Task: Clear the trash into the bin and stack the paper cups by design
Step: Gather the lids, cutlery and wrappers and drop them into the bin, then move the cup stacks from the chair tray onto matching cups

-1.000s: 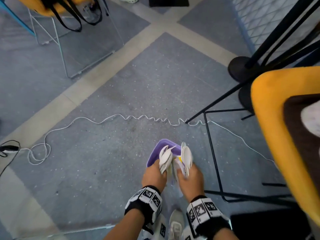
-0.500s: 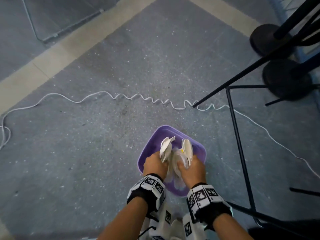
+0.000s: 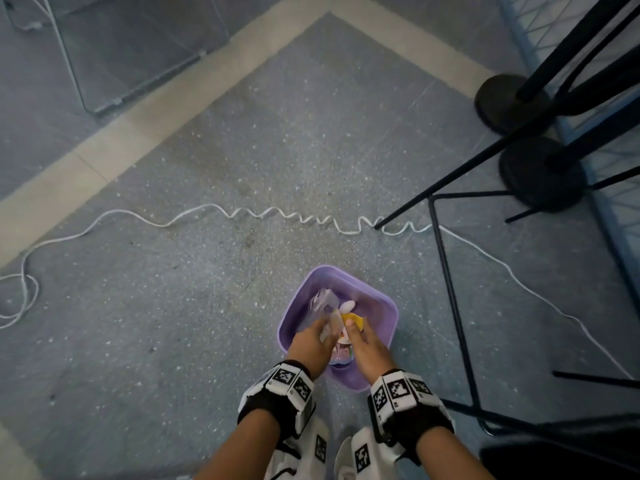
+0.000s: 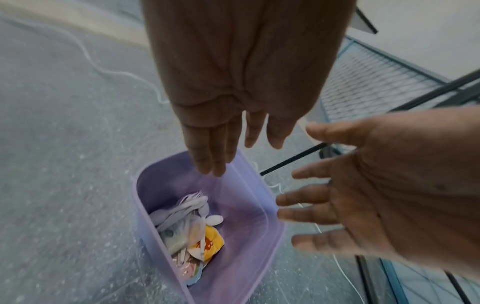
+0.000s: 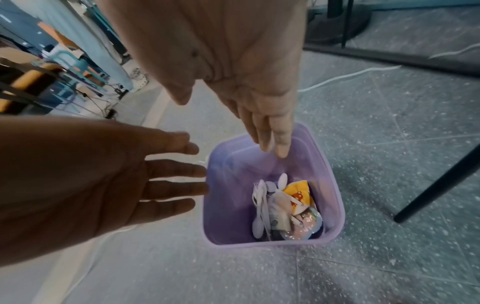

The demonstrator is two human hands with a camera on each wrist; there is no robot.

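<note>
A purple plastic bin stands on the grey floor right in front of me. Both hands hang over its near side with fingers straight and spread, holding nothing: my left hand on the left, my right hand on the right. The left wrist view has the left hand above the bin. In the right wrist view, the right hand hovers over the bin's far rim. Inside lies the trash: white plastic cutlery, a yellow wrapper and crumpled packets. No paper cups are in view.
A white cable snakes across the floor beyond the bin. A thin black metal frame stands just right of the bin, with round black stand bases further back right. A wire chair frame is at the far left.
Both hands gripped white cutlery and wrappers above the bin; now they have spread open and that trash lies inside the bin. My view has tilted down over the bin.
</note>
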